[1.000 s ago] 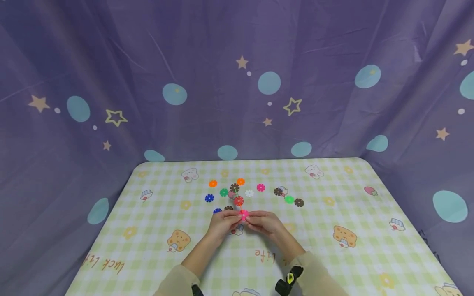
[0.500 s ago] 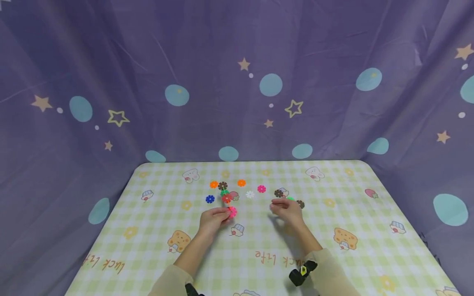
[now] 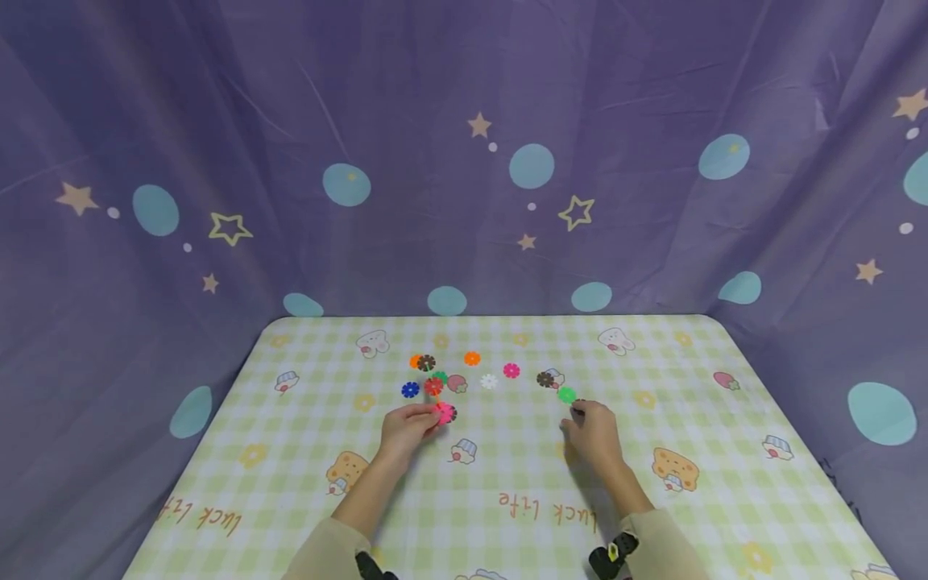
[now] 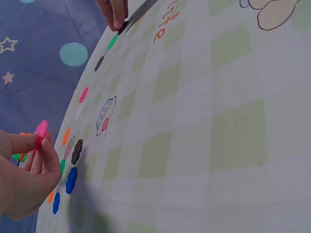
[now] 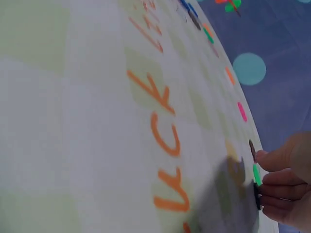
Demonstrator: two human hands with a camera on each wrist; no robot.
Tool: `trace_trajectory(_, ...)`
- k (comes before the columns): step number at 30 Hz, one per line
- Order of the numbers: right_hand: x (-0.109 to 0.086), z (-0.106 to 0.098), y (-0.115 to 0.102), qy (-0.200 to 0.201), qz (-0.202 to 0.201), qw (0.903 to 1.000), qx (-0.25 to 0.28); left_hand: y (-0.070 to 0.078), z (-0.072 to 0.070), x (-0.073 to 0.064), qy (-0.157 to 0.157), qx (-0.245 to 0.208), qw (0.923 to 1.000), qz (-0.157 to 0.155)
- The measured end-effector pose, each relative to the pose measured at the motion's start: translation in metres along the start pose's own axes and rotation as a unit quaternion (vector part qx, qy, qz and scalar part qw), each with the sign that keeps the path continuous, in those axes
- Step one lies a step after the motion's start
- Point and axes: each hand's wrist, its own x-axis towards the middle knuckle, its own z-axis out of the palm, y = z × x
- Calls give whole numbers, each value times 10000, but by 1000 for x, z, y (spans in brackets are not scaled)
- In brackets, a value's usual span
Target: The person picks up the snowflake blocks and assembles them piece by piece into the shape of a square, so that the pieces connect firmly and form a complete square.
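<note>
My left hand pinches the pink snowflake disc at the near end of a joined chain of discs. Farther along that chain are a red disc and a brown disc, with thin edge-on discs linking them. The chain is held above the table. At the right, my right hand has its fingertips on a dark brown disc lying on the table. Its thumb stands apart from that disc in the right wrist view. A bright green disc lies just beyond those fingertips.
Loose discs lie across the table's middle: orange, white, pink, brown and blue. Another blue disc lies by my left hand. A checked cloth covers the table; a purple curtain hangs behind.
My right hand has let go of the pink disc and moved right to the dark brown disc. My left hand has carried the chain a little to the left.
</note>
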Motion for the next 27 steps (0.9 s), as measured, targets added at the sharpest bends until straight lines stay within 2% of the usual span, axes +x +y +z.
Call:
trace_trajectory(4,-7,8,-8,66,-371,9991,209,0,1,1,-44,59,10000,-24)
trace_trajectory(10,-19,26,-30,-266,-851,9944,572,-3,4,0,-142,325,9993,-131)
trace_trajectory(14,-28,38,-46,-561,-1373,9869,633,-5,6,-1,-211,244,9994,-117)
trace_trajectory(17,-32,43,-55,-848,-1753,9778,772,-5,7,-2,-226,145,9995,-135)
trace_trajectory(19,-32,45,-59,-936,-1784,9755,888,-4,7,-4,-241,164,9994,-163)
trace_trajectory(22,-28,46,-61,-769,-1685,9781,949,-3,6,-6,-301,270,9991,-134)
trace_trajectory(25,-21,44,-61,-562,-1583,9837,649,-2,4,-7,-325,372,9987,-143)
trace_trajectory(27,-17,44,-61,-576,-1640,9842,330,-3,3,-7,-354,427,9984,-140)
